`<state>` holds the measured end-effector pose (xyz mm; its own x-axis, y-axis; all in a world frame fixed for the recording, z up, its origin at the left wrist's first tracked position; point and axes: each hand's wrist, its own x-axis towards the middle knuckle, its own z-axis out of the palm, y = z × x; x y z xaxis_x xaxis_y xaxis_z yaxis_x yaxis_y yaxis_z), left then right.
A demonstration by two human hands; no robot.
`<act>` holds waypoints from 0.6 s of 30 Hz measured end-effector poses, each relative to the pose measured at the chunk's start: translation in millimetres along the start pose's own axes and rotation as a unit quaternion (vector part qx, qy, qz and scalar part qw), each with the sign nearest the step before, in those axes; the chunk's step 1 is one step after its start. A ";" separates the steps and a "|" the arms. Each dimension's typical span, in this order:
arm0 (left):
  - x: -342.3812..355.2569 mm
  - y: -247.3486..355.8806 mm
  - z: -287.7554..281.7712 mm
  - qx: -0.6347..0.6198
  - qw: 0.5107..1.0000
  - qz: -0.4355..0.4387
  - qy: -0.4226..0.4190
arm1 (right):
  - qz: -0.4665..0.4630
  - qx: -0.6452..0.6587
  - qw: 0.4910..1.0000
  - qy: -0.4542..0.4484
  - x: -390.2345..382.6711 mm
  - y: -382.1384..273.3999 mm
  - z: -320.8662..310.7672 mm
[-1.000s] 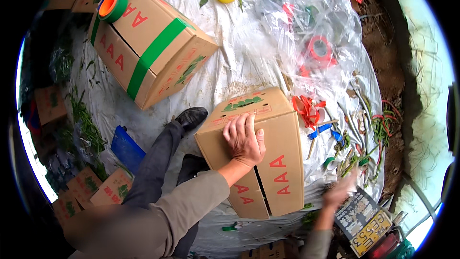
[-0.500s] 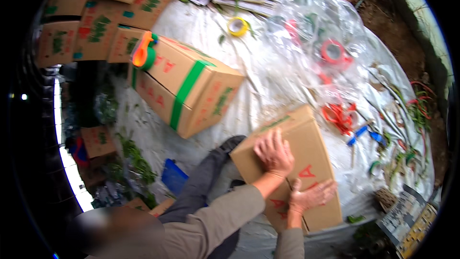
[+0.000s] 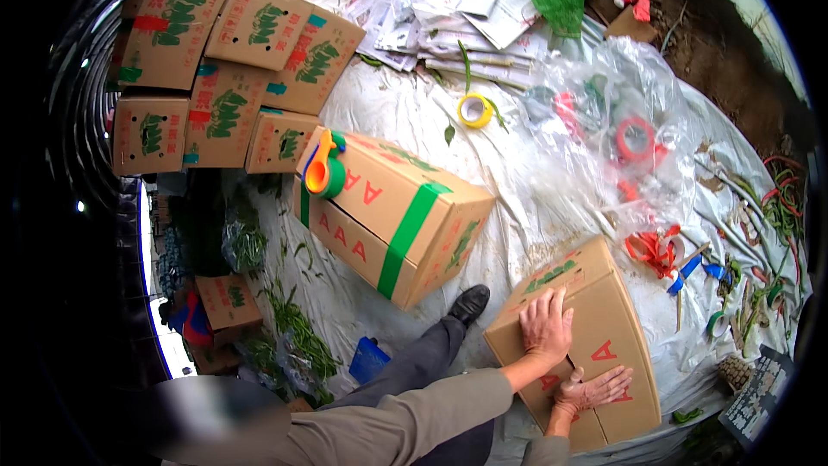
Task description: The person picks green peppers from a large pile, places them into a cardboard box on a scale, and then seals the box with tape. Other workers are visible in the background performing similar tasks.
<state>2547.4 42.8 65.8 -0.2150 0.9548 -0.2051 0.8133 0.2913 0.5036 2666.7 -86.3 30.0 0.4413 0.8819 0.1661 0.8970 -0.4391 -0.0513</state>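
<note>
A brown cardboard box (image 3: 621, 319) with red letters stands at the lower right, its top flaps folded inward along a seam. My left hand (image 3: 548, 325) lies on the flap left of the seam, fingers stretched out. Flat on the top nearer to me, my right hand (image 3: 595, 390) has its fingers pointing right. No tape shows on this box's visible faces. To the left sits a second cardboard box (image 3: 448, 242) with green tape bands. An orange tape dispenser (image 3: 321, 171) with a green roll rests on that box's top edge.
Several cardboard boxes (image 3: 224, 108) are stacked at the far left. Flattened white bags (image 3: 483, 0) lie at the back beside yellow tape (image 3: 474, 110). Clear plastic film (image 3: 595, 112) and red scraps (image 3: 653, 250) cover the right side. A blue container (image 3: 369, 360) is near my leg (image 3: 405, 362).
The view has shifted, so the boxes appear lower and farther right. Both hands stay on the same box, in nearly the same places.
</note>
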 end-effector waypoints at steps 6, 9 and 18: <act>100.2 -140.0 -158.3 -0.020 0.971 0.058 0.233 | 0.006 -0.015 1.000 -0.013 -1.9 0.0 -8.1; 182.4 -240.4 -263.5 0.195 0.934 -0.024 0.300 | 0.009 -0.014 1.000 -0.021 -8.1 -8.8 -12.8; 251.1 -324.8 -320.5 0.331 0.934 -0.114 0.075 | -0.011 0.049 0.993 -0.110 -30.9 60.9 -17.7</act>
<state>2055.9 206.7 119.7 -0.4564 0.8843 -0.0988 0.8823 0.4354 -0.1791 2707.2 -143.3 39.2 0.4068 0.9121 -0.0507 0.9003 -0.4096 -0.1474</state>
